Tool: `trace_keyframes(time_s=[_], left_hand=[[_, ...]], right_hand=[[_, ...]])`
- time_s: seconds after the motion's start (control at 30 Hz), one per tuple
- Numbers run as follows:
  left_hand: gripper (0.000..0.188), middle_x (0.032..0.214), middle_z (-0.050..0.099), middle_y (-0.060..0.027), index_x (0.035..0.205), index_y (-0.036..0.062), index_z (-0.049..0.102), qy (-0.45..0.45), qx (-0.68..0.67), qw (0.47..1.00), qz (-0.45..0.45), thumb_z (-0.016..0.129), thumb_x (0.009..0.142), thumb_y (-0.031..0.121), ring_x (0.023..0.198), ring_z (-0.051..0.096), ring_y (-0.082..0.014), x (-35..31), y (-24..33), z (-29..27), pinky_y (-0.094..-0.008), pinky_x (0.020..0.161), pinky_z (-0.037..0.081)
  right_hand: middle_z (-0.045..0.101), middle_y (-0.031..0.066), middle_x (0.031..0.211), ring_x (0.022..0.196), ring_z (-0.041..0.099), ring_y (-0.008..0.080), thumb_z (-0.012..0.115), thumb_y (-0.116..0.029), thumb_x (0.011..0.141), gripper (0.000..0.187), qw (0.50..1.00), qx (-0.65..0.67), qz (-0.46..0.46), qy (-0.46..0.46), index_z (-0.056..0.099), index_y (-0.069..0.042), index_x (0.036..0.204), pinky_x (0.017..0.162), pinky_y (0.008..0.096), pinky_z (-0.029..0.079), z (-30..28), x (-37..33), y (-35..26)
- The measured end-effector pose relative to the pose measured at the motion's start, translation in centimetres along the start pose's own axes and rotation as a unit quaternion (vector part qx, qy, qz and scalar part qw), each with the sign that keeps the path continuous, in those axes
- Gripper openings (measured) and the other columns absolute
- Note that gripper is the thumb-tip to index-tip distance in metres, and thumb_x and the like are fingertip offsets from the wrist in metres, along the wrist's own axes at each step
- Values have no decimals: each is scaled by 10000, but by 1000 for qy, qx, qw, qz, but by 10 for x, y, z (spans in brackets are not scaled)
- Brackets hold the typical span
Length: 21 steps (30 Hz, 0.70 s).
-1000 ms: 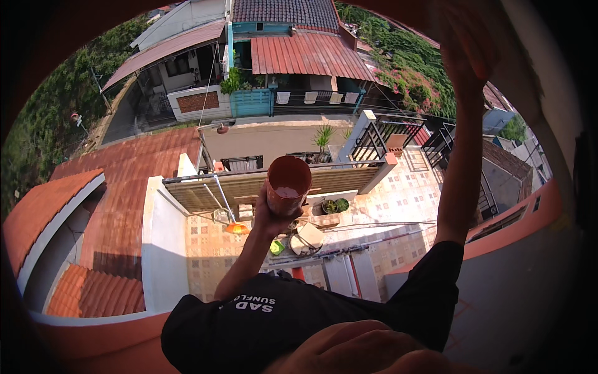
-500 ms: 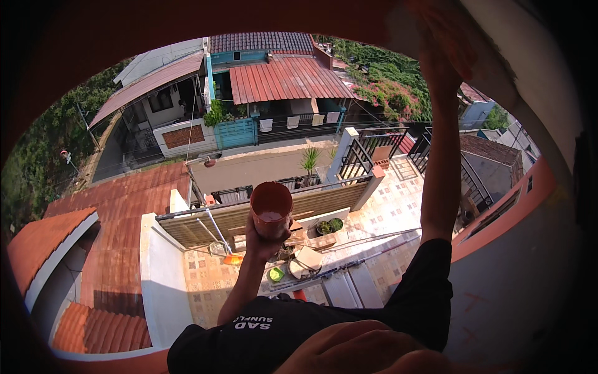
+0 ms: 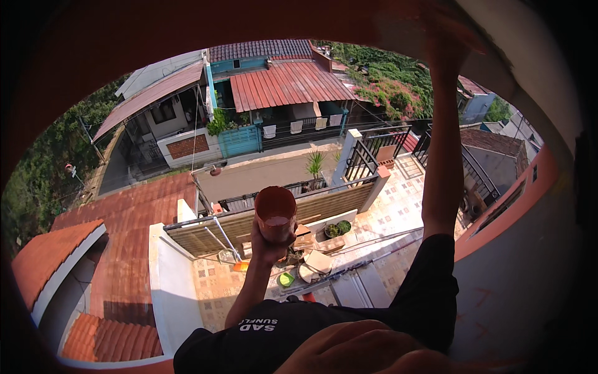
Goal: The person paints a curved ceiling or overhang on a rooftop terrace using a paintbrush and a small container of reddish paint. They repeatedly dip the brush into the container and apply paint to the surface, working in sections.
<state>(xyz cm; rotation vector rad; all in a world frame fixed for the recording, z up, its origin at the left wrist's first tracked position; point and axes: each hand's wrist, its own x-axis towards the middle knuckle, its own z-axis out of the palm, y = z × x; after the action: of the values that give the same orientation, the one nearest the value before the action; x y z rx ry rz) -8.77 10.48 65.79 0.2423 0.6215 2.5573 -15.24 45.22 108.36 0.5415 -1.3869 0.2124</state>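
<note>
My left hand (image 3: 269,246) is wrapped round the lower part of a reddish-brown cup (image 3: 275,206), held out in front of my chest. The cup's mouth faces me, and its inside looks wet, with something pale and shiny low down. Overhead on the right, my right hand (image 3: 446,47) is raised against the dark red underside of an overhang (image 3: 349,25), beside a pale wall edge (image 3: 498,43). Deep shadow blurs its fingers, so I cannot make out their pose or whether anything is in them.
Far below lies a tiled yard (image 3: 398,206) with a slatted fence (image 3: 249,227), a broom (image 3: 240,265), potted plants (image 3: 336,229) and a green basket (image 3: 286,278). Rusty metal roofing (image 3: 124,249) spreads at left. An orange-edged wall (image 3: 498,218) stands at right. Houses line the street beyond.
The yard and houses have shifted slightly right and down in the picture. My right hand sits a little higher, deeper in shadow. My left hand still holds the cup.
</note>
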Motion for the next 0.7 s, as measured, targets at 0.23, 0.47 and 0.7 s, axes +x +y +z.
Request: trace_keyframes(time_s=[0.23,0.47,0.7], left_hand=[[651,1241,554,-150,1361,122,441,34,-192,976,-99,472,877,556,1110,540,-332,4,6,-12,-455,773,522],[659,1233,554,-152,1363,112,434,-2,-186,978,-98,480,878,557,1111,545,-338,6,5,-8,-463,793,519],[548,1221,563,-53,1291,175,520,21,-183,976,-117,509,886,543,1109,517,-335,-1,2,-5,-435,774,511]], right_hand=[[716,16,959,909,675,194,740,-21,770,227,972,-105,-205,-44,732,-131,969,810,331,545,16,-8,-88],[714,68,945,825,698,187,631,-139,896,160,991,-92,-83,-53,733,-96,1012,685,310,560,5,14,-30],[689,46,890,798,656,151,684,-41,839,135,971,148,115,151,694,-37,974,706,285,526,18,22,-13]])
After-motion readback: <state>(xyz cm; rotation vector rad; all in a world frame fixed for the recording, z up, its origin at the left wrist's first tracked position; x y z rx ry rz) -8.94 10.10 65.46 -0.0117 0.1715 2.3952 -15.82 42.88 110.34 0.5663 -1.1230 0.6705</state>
